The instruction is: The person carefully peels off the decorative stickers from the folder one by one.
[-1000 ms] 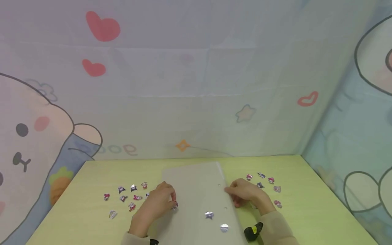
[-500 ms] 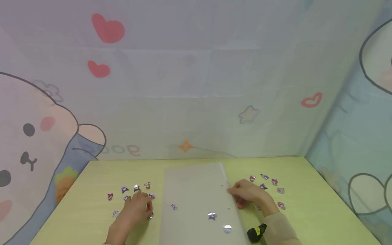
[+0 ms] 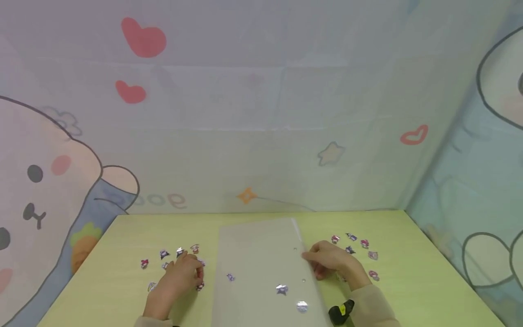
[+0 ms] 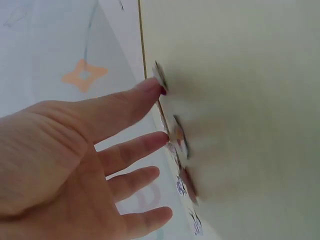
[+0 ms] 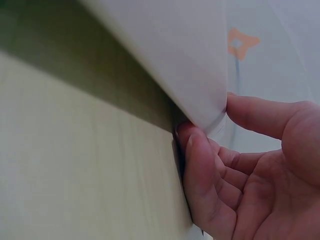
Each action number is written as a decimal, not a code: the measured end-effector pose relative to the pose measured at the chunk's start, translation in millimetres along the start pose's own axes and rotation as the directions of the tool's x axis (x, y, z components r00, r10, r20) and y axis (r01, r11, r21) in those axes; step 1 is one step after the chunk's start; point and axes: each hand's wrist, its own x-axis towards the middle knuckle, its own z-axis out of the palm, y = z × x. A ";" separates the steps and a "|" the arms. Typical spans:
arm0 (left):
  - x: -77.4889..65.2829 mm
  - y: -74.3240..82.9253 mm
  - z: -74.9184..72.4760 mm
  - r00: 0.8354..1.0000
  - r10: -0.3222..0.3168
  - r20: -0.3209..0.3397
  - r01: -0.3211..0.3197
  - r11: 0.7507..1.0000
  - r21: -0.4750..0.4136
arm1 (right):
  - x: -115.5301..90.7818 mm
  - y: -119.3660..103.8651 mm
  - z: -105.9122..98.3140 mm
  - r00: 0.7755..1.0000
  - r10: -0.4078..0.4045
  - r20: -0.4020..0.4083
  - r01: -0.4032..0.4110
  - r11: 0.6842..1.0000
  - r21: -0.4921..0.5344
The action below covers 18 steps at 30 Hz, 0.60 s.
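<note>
In the head view, a pale flat board (image 3: 253, 245) with small round marks along its right edge carries a few shiny stickers, among them a star-shaped sticker (image 3: 281, 289). My left hand (image 3: 175, 279) is over the group of stickers left of the board. Its thumb touches a small cartoon sticker (image 4: 160, 76) in the left wrist view. The visible fingers there are fairly straight, beside another sticker (image 4: 180, 137); one finger is hidden. At the board's right edge, my right hand (image 3: 333, 261) grips that edge. In the right wrist view, thumb and index finger pinch the board's corner (image 5: 200, 107).
Several cartoon stickers (image 3: 364, 244) are scattered right of the board, and more, including a pink-topped sticker (image 3: 145, 263), on the left. The light yellow table (image 3: 135, 231) ends at a printed cloth backdrop (image 3: 245, 104). A black-and-yellow device (image 3: 341, 312) sits at my right wrist.
My left hand has let go of a small purple sticker, which now lies on the board, and has moved left to the sticker group. The right hand stays at the board's edge.
</note>
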 end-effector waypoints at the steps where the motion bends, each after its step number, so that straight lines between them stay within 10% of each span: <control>1: -0.3 0.1 -1.1 1.000 -0.011 0.009 0.011 1.000 -0.003 | 0.1 0.0 0.2 1.000 -0.002 0.005 0.002 1.000 0.001; 18: -1.7 3.9 -7.3 0.994 -0.101 -0.028 0.104 0.986 0.127 | -3.4 -2.9 0.9 1.000 0.002 -0.012 -0.002 1.000 -0.010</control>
